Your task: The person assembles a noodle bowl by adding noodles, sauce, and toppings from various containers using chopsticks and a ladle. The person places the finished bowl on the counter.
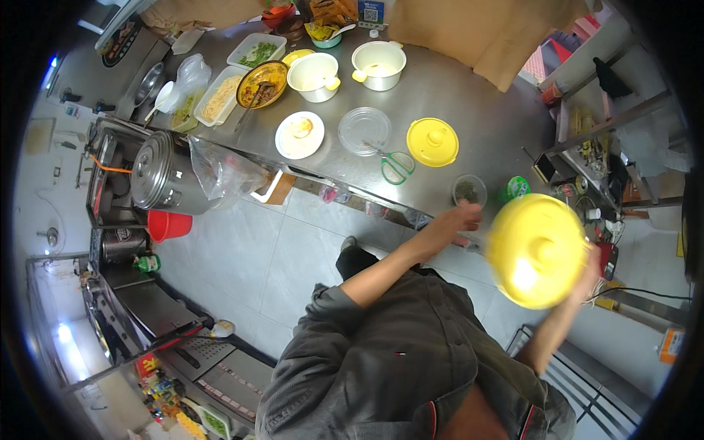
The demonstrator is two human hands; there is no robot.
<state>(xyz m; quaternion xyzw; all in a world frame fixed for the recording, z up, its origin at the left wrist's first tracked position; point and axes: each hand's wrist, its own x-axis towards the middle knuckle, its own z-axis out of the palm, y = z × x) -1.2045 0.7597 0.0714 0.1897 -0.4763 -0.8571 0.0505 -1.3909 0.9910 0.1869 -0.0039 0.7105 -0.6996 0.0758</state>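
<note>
My right hand (587,275) grips a large round yellow pot lid (539,253) with a central knob by its right side, close to me and blurred by motion. Whether a pot is under it is hidden. My left hand (463,216) has its fingers curled at the near rim of a small clear plastic cup (469,189) with dark green bits in it. What those fingers hold cannot be made out. A second yellow lid (433,142) lies on the steel table, beside green-handled scissors (397,168) and a clear plastic lid (364,131).
Farther back stand two white pots (314,76) (379,65) with yellow handles, a white plate (299,135) and a brown-yellow bowl (262,84) of food. A tub of pale shreds (219,101) is at the left. A steel pot (154,172) stands left of the table, over a red bucket (169,225).
</note>
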